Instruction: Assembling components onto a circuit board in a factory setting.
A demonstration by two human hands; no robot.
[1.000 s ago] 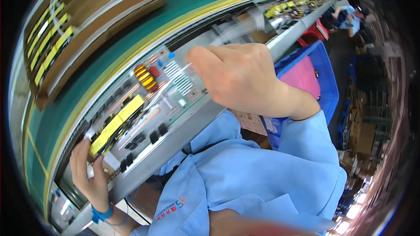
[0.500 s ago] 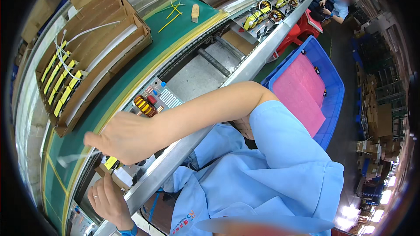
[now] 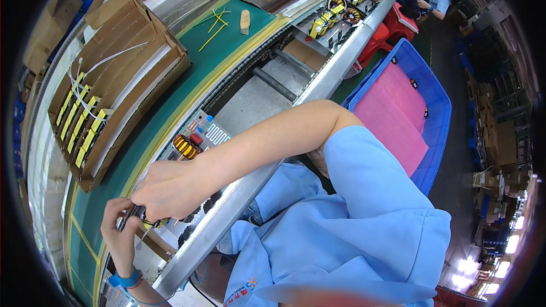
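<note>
At frame lower left, left hand (image 3: 119,233) pinches dark part (image 3: 129,218); right hand (image 3: 175,189) curls beside it over board (image 3: 216,132), grip contents indeterminable.

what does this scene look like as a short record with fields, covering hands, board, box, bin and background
left hand: dark part pinched between thumb and fingers
right hand: beside that part, fingertips hidden
board: partly covered by the right forearm; striped coil on it
box: open cardboard, holding yellow-and-black parts and white wires
mat: green, with yellow strips
bin: blue, pink sheets inside
background: another person, pale blue top
</note>
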